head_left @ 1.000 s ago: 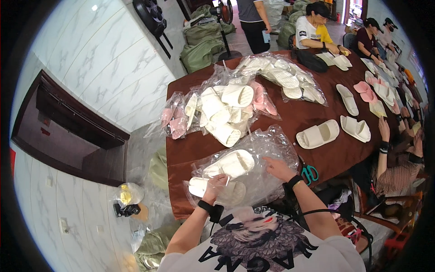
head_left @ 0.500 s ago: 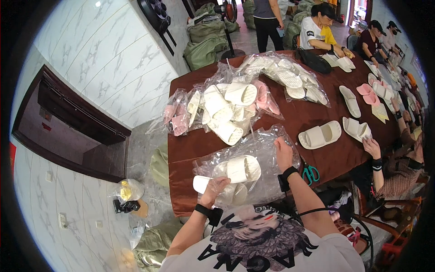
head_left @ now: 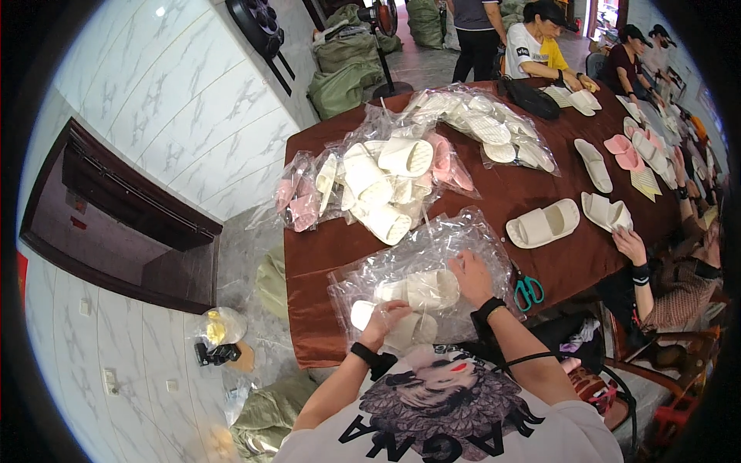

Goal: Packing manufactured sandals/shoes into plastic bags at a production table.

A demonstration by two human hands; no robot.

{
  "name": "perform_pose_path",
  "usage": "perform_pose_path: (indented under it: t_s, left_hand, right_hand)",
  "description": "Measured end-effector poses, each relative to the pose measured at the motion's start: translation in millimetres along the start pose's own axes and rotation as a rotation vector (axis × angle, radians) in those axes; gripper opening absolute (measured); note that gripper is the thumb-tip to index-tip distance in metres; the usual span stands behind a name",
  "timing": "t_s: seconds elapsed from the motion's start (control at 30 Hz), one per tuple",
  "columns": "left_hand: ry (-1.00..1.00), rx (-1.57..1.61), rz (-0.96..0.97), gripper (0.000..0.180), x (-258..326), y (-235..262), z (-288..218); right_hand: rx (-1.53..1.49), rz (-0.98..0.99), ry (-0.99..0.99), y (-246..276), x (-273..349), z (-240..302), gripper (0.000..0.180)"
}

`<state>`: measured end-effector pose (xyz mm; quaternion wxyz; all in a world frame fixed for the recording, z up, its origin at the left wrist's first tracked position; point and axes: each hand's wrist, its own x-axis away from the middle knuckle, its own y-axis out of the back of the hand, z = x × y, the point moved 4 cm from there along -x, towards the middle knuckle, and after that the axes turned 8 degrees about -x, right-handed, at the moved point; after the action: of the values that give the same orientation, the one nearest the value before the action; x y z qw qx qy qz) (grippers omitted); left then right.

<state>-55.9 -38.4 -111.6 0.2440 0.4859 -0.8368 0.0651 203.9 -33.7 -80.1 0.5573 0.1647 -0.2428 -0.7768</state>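
Note:
A pair of white slide slippers lies side by side near the table's front edge, partly inside a clear plastic bag (head_left: 351, 278). My left hand (head_left: 380, 322) lies across the heel end of the nearer slipper (head_left: 413, 330), its fingers curled over it. Behind it the farther slipper (head_left: 432, 288) shows through the film, its toe pointing right. At that toe, my right hand (head_left: 472, 278) touches the bag with its fingers apart.
Bagged white slippers (head_left: 370, 177) and pink slippers (head_left: 305, 208) are heaped at the back left. Green-handled scissors (head_left: 529, 293) lie right of my right hand. A co-worker's hand (head_left: 631, 245) holds a white slipper (head_left: 606, 211), beside another slipper (head_left: 543, 224). A black bag (head_left: 531, 100) sits farther back.
My left hand and the slippers have shifted right, deeper into the bag. My right hand has moved slightly left and nearer, down to the slipper's toe.

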Motion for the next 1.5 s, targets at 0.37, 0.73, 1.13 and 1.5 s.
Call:
perform_pose_path:
  t_s: [0.37,0.73,1.13,1.5]
  left_hand:
    - [0.036,0.165,0.136,0.027,10.4,-13.3,-29.1]
    - [0.163,0.401,0.013,0.022,11.9,18.7,-43.4]
    - [0.059,0.223,-0.576,0.024,57.2,130.8,-12.4]
    - [-0.261,-0.413,-0.282,0.024,31.5,3.5,-97.1]
  right_hand:
    - [-0.333,0.164,0.048,-22.2,8.7,-21.0,0.021]
    - [0.013,-0.285,0.141,46.4,-33.5,-38.5,0.011]
    - [0.268,-0.264,-0.033,61.2,-35.2,-66.1,0.015]
    - [0.297,-0.17,-0.052,48.3,-30.8,-38.1,0.014]
